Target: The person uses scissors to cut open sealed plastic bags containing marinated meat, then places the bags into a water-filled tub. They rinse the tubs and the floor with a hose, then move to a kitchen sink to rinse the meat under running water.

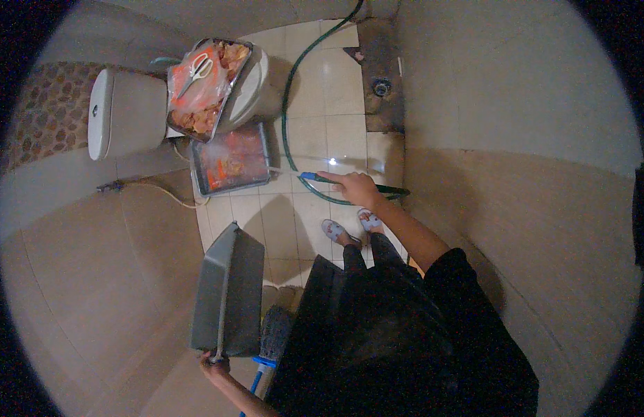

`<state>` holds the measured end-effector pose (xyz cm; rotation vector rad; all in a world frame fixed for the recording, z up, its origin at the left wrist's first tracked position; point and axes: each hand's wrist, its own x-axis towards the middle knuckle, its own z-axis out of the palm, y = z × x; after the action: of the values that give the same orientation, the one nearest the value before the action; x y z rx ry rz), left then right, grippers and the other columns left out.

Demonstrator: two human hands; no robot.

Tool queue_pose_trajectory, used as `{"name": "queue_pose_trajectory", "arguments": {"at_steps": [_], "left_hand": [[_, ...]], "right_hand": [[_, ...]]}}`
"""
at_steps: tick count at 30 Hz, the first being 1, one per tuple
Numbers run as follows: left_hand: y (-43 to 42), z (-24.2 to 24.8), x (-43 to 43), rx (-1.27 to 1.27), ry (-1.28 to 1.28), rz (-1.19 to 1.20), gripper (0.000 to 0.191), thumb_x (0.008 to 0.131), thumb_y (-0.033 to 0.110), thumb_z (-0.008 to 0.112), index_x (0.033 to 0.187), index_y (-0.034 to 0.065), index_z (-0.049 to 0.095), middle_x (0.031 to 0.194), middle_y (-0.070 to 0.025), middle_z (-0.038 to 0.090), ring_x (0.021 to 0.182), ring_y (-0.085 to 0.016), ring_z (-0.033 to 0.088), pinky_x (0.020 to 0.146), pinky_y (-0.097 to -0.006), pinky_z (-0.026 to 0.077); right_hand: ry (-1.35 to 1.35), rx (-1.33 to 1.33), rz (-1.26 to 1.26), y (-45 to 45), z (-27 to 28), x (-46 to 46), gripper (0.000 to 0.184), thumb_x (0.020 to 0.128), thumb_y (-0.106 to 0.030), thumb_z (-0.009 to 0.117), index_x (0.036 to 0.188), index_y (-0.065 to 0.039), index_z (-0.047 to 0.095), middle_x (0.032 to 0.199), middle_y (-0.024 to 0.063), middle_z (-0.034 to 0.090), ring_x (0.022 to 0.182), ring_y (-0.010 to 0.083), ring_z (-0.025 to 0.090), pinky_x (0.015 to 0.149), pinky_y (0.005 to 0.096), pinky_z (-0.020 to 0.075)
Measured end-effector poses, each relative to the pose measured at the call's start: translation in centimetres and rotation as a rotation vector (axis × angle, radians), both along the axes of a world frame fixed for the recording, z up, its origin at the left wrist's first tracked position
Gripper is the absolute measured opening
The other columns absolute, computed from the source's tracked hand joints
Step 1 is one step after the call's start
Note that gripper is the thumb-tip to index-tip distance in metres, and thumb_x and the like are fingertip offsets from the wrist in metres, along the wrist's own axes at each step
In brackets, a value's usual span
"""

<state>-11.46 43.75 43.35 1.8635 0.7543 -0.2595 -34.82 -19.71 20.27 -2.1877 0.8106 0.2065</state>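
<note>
My right hand [356, 188] grips the end of a green garden hose [286, 104] with a blue nozzle [308, 176]. A thin stream of water [282, 169] runs from it to a rectangular tray [268, 156] on the floor; the tray holds orange-red plastic and some pieces that look like meat. Lower left, my left hand [213, 366] holds a deep grey plastic tub [238, 297] by one end, tipped on its side. On the closed toilet lid [255, 86] rests another tray of raw meat pieces [197, 121], with a clear and orange plastic bag [189, 73] and white-handled scissors [199, 73] on top.
The toilet tank [129, 114] stands at the left wall, near a yellowish tube [168, 194] from a wall valve [111, 186]. A floor drain [381, 87] lies in a dark recess at the upper right. A blue-handled mop [275, 333] is beside the tub. Wet tiles shine [332, 161].
</note>
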Motion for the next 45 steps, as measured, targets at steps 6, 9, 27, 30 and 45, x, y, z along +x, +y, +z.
{"name": "queue_pose_trajectory", "arguments": {"at_steps": [6,9,27,30,45], "left_hand": [[3.9,-0.7,0.5,0.047,0.084,-0.075,0.033,0.060,0.011,0.063,0.092,0.0061,0.057,0.091,-0.0058,0.059,0.081,-0.026,0.056,0.070,-0.0370,0.049],[5.1,-0.8,0.6,-0.017,0.108,0.001,0.026,0.060,0.011,0.063,0.084,0.0068,0.056,0.083,-0.0042,0.059,0.075,-0.025,0.057,0.066,-0.0361,0.049],[4.2,-1.2,0.7,-0.140,0.104,0.161,0.040,0.062,0.009,0.061,0.101,0.0051,0.056,0.100,-0.0089,0.058,0.092,-0.030,0.055,0.081,-0.0436,0.048],[3.3,-1.3,0.3,-0.032,0.063,0.144,0.042,0.062,0.007,0.060,0.104,0.0042,0.056,0.103,-0.0100,0.058,0.095,-0.032,0.054,0.082,-0.0462,0.048],[2.8,-0.9,-0.3,-0.072,0.147,0.190,0.038,0.061,0.010,0.064,0.099,0.0052,0.058,0.098,-0.0087,0.059,0.088,-0.026,0.055,0.071,-0.0382,0.048]], "right_hand": [[-0.047,-0.039,0.019,0.4,-0.2,0.3,0.056,0.090,-0.028,0.055,0.138,-0.049,0.036,0.089,0.0182,0.066,0.075,0.0357,0.065,0.071,0.0475,0.0513],[-0.091,-0.099,0.017,0.7,-0.7,0.4,0.056,0.090,-0.028,0.055,0.139,-0.048,0.036,0.086,0.0175,0.066,0.074,0.0353,0.065,0.070,0.0476,0.0515],[0.003,-0.038,0.046,-0.6,0.1,1.5,0.056,0.092,-0.033,0.053,0.140,-0.052,0.030,0.088,0.0178,0.066,0.076,0.0349,0.066,0.072,0.0473,0.0529],[0.004,-0.023,0.046,-0.6,0.1,1.6,0.054,0.092,-0.034,0.053,0.139,-0.051,0.032,0.086,0.0165,0.066,0.076,0.0344,0.066,0.069,0.0471,0.0525],[-0.024,-0.036,0.036,-0.3,0.2,3.2,0.053,0.091,-0.030,0.054,0.138,-0.048,0.037,0.089,0.0168,0.066,0.077,0.0351,0.065,0.069,0.0480,0.0515]]}}
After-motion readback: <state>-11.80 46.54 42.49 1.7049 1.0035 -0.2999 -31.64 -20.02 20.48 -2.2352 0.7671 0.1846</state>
